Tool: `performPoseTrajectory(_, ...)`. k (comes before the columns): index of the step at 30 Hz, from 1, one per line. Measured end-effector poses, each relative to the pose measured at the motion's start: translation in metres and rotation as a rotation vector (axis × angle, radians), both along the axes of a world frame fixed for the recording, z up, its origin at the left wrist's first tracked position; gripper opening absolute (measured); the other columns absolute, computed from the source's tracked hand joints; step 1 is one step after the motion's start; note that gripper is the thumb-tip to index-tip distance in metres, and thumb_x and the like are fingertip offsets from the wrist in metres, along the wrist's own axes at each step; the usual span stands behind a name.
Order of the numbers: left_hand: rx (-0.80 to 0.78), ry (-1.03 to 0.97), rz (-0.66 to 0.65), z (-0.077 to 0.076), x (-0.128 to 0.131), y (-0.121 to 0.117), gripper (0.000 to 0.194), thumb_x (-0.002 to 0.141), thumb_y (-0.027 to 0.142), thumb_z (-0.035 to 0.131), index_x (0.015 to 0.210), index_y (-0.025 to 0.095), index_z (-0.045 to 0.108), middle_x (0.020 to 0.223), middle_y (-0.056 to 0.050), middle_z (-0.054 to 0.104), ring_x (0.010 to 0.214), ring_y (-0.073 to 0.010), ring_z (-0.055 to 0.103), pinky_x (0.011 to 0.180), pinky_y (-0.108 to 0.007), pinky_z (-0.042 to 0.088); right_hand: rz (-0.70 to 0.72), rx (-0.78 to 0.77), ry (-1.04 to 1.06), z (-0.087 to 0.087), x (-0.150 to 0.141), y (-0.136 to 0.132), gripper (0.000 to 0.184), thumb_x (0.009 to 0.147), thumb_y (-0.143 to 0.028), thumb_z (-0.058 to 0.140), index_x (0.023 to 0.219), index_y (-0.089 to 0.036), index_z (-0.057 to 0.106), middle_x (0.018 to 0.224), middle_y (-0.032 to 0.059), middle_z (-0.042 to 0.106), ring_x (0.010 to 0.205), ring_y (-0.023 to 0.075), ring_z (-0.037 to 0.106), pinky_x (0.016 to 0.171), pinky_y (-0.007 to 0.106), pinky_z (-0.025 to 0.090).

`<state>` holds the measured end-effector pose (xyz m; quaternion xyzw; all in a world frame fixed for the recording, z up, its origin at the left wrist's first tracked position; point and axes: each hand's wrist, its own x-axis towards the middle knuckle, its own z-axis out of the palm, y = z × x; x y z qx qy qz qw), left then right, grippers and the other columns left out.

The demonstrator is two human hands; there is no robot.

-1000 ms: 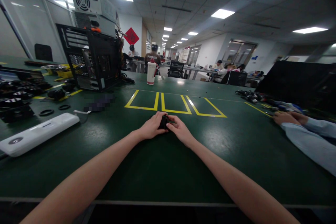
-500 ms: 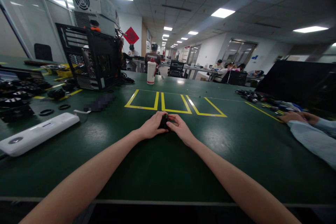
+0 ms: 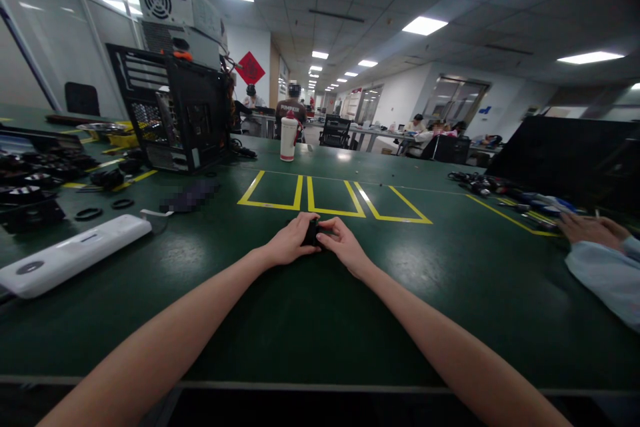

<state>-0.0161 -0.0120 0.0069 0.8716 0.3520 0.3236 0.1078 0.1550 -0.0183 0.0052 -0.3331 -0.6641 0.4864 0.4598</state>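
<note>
Between my hands is a small black object (image 3: 311,233), just in front of the yellow tape outlines (image 3: 336,212) on the green table (image 3: 320,320). Its kind is hard to make out, as fingers cover much of it. My left hand (image 3: 293,241) wraps round its left side, thumb along the bottom. From the right, my right hand (image 3: 342,244) pinches its edge with thumb and forefinger.
At left lie a white power strip-like bar (image 3: 75,255), black rings (image 3: 89,214) and a black computer case (image 3: 193,113). A white bottle (image 3: 287,139) stands beyond the tape. At right, a co-worker's hands (image 3: 590,229) are near cables and a black monitor (image 3: 570,160).
My hands and the black object stay almost in place. The co-worker's hands at the right have shifted further right.
</note>
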Motion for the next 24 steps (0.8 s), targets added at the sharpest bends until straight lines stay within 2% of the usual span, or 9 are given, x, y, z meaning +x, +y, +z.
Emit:
performPoseTrajectory(5, -0.005, -0.013, -0.003, -0.0004, -0.0003, 0.0001, 0.061, 0.069, 0.032, 0.061, 0.119, 0.021, 0.028, 0.116, -0.009, 0.04, 0.106, -0.0256, 0.045, 0.089, -0.043, 0.04, 0.039, -0.044, -0.007, 0.0002, 0.0009, 0.0004, 0.034, 0.07, -0.025, 0.059, 0.102, -0.02, 0.049, 0.105, 0.0044, 0.052, 0.097, 0.0164, 0.054, 0.088, 0.035, 0.041)
performPoseTrajectory(10, -0.004, -0.012, -0.002, -0.0014, 0.0, 0.0009, 0.06, 0.07, 0.031, 0.061, 0.118, 0.021, 0.028, 0.116, -0.01, 0.04, 0.107, -0.0259, 0.045, 0.089, -0.044, 0.04, 0.066, -0.025, 0.02, -0.0026, 0.0012, 0.002, 0.032, 0.066, -0.024, 0.063, 0.094, -0.021, 0.048, 0.104, 0.0016, 0.051, 0.096, 0.0158, 0.053, 0.086, 0.034, 0.042)
performPoseTrajectory(16, 0.0, -0.014, 0.004, -0.0029, 0.0003, 0.0023, 0.062, 0.069, 0.033, 0.061, 0.119, 0.02, 0.027, 0.117, -0.01, 0.04, 0.107, -0.026, 0.044, 0.09, -0.043, 0.039, 0.034, 0.001, 0.0, -0.0007, -0.0001, 0.0001, 0.02, 0.072, -0.027, 0.057, 0.089, -0.022, 0.049, 0.097, 0.0008, 0.052, 0.091, 0.0144, 0.055, 0.086, 0.034, 0.043)
performPoseTrajectory(20, -0.005, -0.005, 0.005, -0.0011, 0.0, 0.0016, 0.061, 0.07, 0.033, 0.061, 0.119, 0.02, 0.028, 0.117, -0.01, 0.04, 0.107, -0.0261, 0.044, 0.089, -0.043, 0.039, 0.016, 0.007, -0.016, 0.0044, -0.0003, -0.003, 0.027, 0.071, -0.022, 0.058, 0.097, -0.021, 0.049, 0.103, 0.0025, 0.051, 0.101, 0.0161, 0.052, 0.092, 0.034, 0.039)
performPoseTrajectory(24, -0.009, -0.008, -0.002, 0.0006, -0.0004, 0.0005, 0.059, 0.07, 0.031, 0.06, 0.118, 0.02, 0.028, 0.116, -0.01, 0.04, 0.107, -0.0257, 0.045, 0.089, -0.043, 0.04, 0.078, -0.021, -0.011, 0.0047, 0.0014, -0.0037, 0.032, 0.071, -0.022, 0.058, 0.1, -0.021, 0.047, 0.109, 0.0039, 0.05, 0.103, 0.018, 0.052, 0.092, 0.037, 0.04)
